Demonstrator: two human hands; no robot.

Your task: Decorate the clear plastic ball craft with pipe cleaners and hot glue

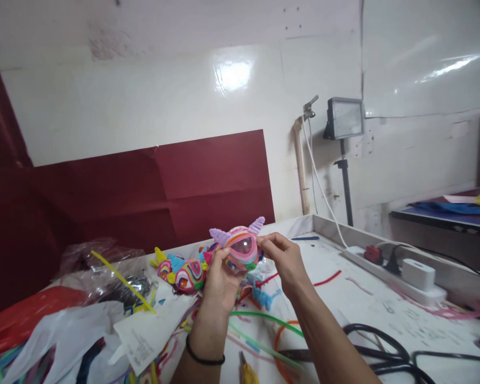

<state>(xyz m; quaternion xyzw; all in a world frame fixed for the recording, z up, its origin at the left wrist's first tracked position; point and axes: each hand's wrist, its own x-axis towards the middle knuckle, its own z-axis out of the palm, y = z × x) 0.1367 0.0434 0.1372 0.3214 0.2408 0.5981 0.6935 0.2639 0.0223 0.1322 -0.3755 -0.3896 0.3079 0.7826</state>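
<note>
You held the pipe-cleaner figure (240, 248) up above the white table (368, 298) with 2 hands, your left hand (220, 280) closed around its lower side and your right hand (284, 256) pinching its right edge, apparently to steady it at eye level.

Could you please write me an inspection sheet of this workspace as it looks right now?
Surface: white table, marked and stained.
Job's things: pipe-cleaner ball with purple ears, held above the table.
Clutter: second pipe-cleaner figure, loose pipe cleaners, plastic bags, paper tag, scissors.
Grippers: left hand and right hand both pinch the ball.
Cables: power strip with white cord.
Surroundings: dark red sheet against white wall; lamp on stand.
</note>
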